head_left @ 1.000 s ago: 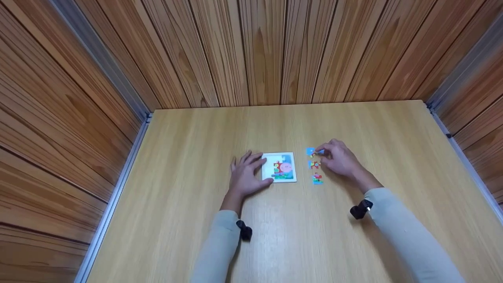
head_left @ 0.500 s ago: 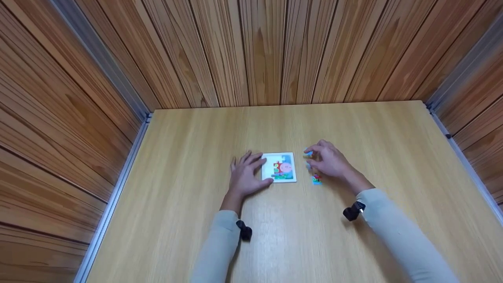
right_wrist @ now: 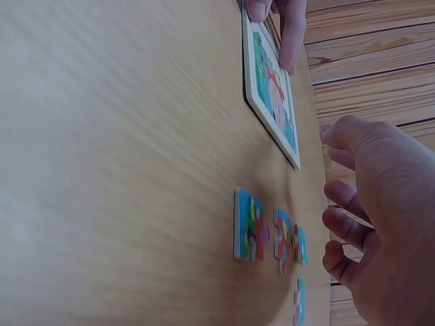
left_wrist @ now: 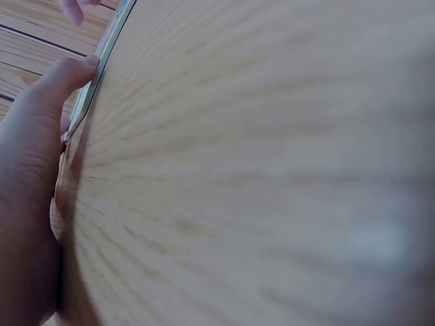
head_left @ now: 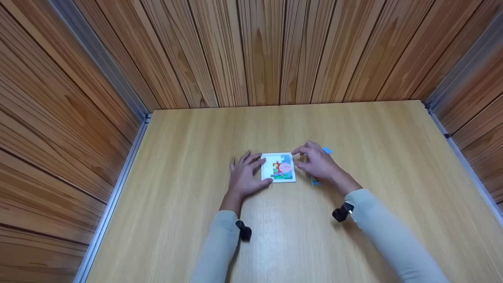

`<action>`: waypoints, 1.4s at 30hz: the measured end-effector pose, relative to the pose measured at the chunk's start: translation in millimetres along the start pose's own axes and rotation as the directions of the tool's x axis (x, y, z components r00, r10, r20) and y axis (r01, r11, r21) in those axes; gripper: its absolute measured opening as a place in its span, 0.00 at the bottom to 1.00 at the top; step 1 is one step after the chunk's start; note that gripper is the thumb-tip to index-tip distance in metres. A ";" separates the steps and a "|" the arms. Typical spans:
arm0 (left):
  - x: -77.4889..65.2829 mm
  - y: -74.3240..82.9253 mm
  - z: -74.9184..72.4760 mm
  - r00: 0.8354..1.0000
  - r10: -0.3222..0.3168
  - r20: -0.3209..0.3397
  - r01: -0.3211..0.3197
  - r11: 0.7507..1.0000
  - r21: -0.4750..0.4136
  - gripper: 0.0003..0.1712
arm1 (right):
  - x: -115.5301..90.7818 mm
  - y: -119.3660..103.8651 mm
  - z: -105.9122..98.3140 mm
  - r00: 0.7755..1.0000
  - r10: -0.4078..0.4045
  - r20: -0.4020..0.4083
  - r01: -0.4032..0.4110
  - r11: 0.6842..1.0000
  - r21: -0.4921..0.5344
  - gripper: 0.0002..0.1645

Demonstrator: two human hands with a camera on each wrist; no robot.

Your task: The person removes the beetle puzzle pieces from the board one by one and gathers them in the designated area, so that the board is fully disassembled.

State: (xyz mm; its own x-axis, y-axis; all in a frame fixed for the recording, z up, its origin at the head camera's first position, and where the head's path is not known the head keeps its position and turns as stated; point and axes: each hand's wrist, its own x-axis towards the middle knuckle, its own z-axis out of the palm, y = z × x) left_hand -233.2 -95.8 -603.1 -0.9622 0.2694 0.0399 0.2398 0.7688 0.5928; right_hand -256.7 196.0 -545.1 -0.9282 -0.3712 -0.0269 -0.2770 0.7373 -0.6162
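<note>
A white-framed jigsaw puzzle board (head_left: 278,168) with a partly filled picture of a pink pig in red lies flat on the table. My left hand (head_left: 244,179) rests on its left side, thumb at the near corner and fingers spread, fairly straight, over the left edge. At the board's right edge hovers my right hand (head_left: 316,160), its fingers loosely bent, with nothing seen between them. Below that hand, in the right wrist view, lie several loose pieces: a blue and red puzzle piece (right_wrist: 250,225), a red one (right_wrist: 282,238) and blue ones. Overhead, the hand hides most of them.
The wooden table (head_left: 188,157) carries the board and pieces near its middle. Wood-panelled walls (head_left: 263,55) stand at the back and both sides, with grey metal rails (head_left: 114,200) along the side edges.
My right hand has moved left from the loose pieces to the board's right edge, leaving the pieces on the table. The left hand stays on the board.
</note>
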 end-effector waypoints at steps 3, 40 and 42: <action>-0.2 0.9 -0.3 1.000 -0.005 0.006 0.005 1.000 0.006 0.48 | 2.7 -4.9 4.2 1.000 0.004 0.010 -0.004 1.000 -0.008 0.23; 0.2 0.2 -1.4 0.999 0.032 -0.014 -0.032 0.999 0.042 0.46 | 36.5 2.2 66.9 0.988 -0.151 -0.036 0.153 0.988 0.040 0.27; 0.3 0.2 -1.4 0.999 0.030 -0.012 -0.029 0.999 0.045 0.46 | 40.0 8.1 71.7 0.989 -0.148 -0.032 0.148 0.989 0.013 0.28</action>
State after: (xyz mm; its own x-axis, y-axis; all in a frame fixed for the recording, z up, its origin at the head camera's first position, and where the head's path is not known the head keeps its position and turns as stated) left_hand -233.7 -96.3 -601.8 -0.9560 0.2856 0.0671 0.2736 0.7858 0.5547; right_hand -278.3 146.7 -607.6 -0.8844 -0.4581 0.0893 -0.4082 0.6665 -0.6238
